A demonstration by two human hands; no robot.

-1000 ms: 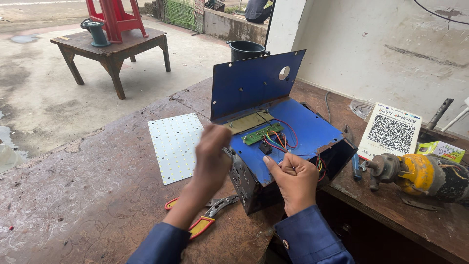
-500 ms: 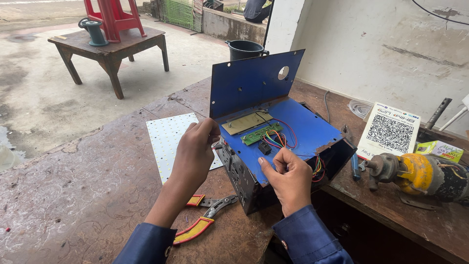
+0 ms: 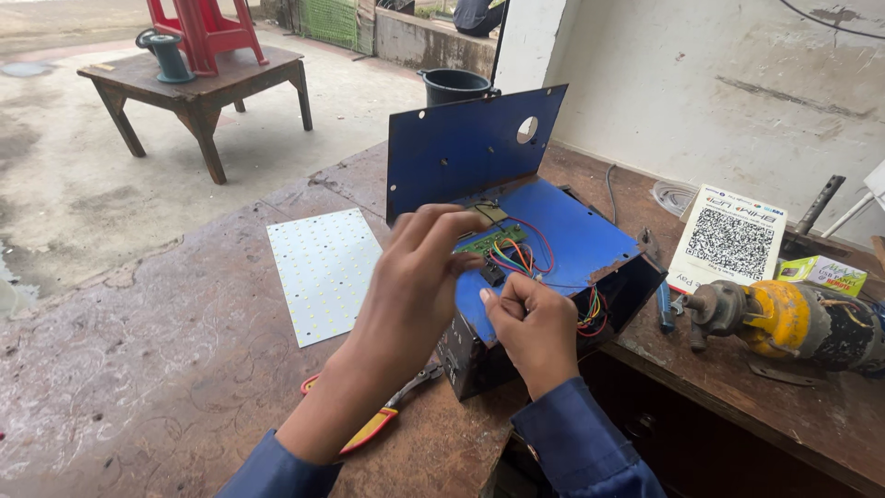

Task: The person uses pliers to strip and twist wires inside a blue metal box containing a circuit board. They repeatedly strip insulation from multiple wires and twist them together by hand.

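A blue metal box [image 3: 590,244] with its lid standing upright rests on the worn workbench [image 3: 166,369]. On top of it lie a small green circuit board [image 3: 489,242] and several coloured wires [image 3: 525,254]. My left hand [image 3: 415,277] hovers over the board, fingertips curled toward a small black connector [image 3: 491,273]. My right hand [image 3: 535,318] pinches the wires just beside that connector. Both sleeves are dark blue.
A white LED panel [image 3: 323,272] lies flat to the left. Red-and-yellow pliers [image 3: 378,420] lie by my left forearm. A yellow power tool [image 3: 793,318], a printed code card [image 3: 728,240] and a blue screwdriver [image 3: 666,304] sit at right. A wooden table [image 3: 198,88] stands beyond.
My left hand has moved right from the box's front corner to above the circuit board. My right hand has shifted slightly onto the wires.
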